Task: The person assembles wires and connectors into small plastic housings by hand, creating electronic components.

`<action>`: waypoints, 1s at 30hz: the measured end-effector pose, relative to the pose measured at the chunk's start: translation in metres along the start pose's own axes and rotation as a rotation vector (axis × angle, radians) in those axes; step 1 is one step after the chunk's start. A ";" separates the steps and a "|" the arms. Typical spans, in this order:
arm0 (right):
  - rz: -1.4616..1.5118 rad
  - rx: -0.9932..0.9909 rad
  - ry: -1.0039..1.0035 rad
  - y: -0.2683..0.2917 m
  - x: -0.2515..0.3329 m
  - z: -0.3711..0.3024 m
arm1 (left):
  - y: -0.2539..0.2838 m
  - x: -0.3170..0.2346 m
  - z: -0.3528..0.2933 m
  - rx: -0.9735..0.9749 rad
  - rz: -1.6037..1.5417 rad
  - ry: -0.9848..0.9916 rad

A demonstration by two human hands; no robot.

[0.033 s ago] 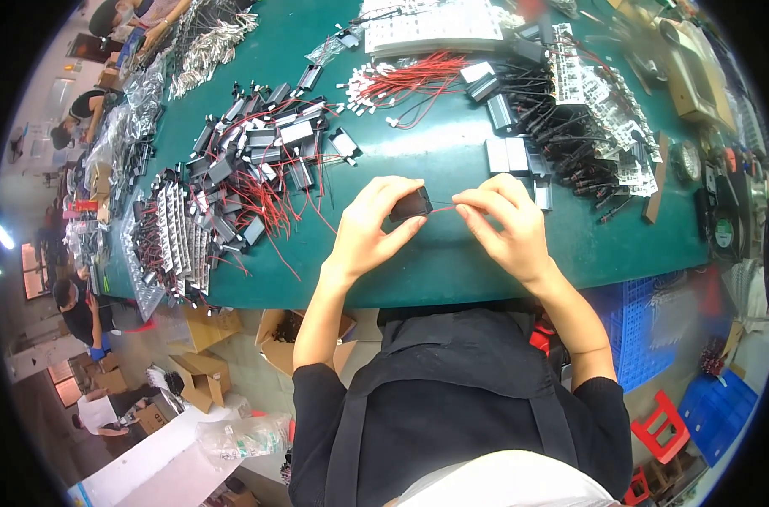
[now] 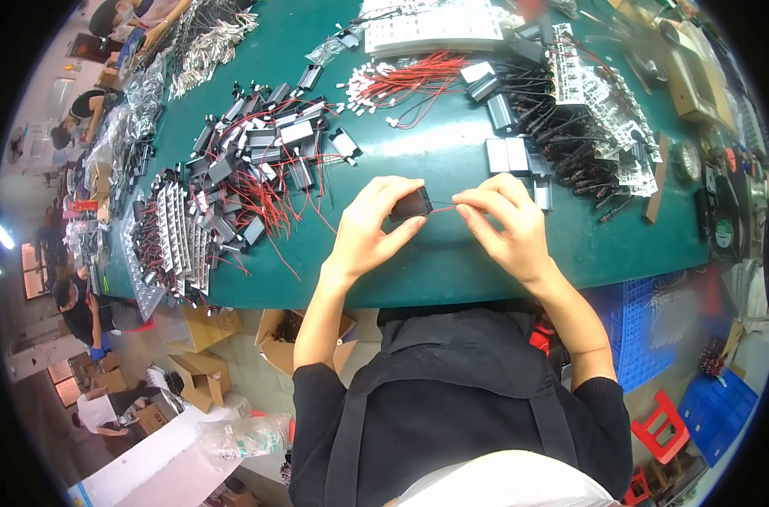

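Observation:
My left hand (image 2: 369,224) is closed around a small black box-shaped housing (image 2: 412,205), thumb below and fingers above. A thin red wire and a dark wire (image 2: 442,209) come out of the housing's right end. Their other end is pinched between the thumb and forefinger of my right hand (image 2: 513,226). Left of my left hand lies a heap of similar housings (image 2: 266,139) with red wires (image 2: 262,203). Just beyond my right hand are white-topped boxes (image 2: 506,155).
The green table (image 2: 418,279) carries bundled red wires with white connectors (image 2: 418,76), black cables (image 2: 553,127) at right and white strips (image 2: 182,237) at left. Cardboard boxes (image 2: 203,380), a blue crate (image 2: 642,334) and a red stool (image 2: 661,429) stand below. Other people are at far left.

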State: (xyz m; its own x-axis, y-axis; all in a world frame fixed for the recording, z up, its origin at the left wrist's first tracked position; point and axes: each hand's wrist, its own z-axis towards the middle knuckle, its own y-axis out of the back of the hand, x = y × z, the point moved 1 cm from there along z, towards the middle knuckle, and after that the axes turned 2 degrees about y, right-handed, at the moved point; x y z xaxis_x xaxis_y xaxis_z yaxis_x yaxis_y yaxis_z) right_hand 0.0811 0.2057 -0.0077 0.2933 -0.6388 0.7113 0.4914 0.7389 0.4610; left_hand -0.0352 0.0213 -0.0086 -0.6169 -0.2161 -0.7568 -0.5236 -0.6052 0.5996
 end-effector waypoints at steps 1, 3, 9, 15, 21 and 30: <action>0.007 -0.022 0.002 0.000 0.000 0.000 | 0.000 0.000 0.000 -0.001 0.000 -0.008; -0.011 -0.026 0.006 0.000 0.002 -0.001 | 0.000 0.000 0.000 -0.002 0.001 -0.015; -0.092 -0.003 0.080 0.000 0.003 0.000 | 0.000 -0.001 -0.002 -0.012 -0.004 -0.023; -0.157 0.038 0.150 0.001 0.002 -0.002 | 0.003 -0.001 -0.001 -0.013 -0.003 -0.005; -0.139 0.057 0.123 0.004 0.001 0.002 | 0.002 -0.003 -0.001 0.045 0.062 -0.082; -0.149 0.016 0.131 0.005 0.004 -0.001 | 0.002 -0.006 -0.002 0.011 0.015 -0.027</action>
State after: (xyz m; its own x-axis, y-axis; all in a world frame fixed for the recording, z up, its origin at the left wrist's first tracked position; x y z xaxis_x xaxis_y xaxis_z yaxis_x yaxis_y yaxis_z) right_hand 0.0859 0.2066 -0.0032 0.3232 -0.7631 0.5596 0.5244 0.6367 0.5654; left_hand -0.0311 0.0198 -0.0033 -0.6402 -0.2043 -0.7406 -0.5204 -0.5938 0.6136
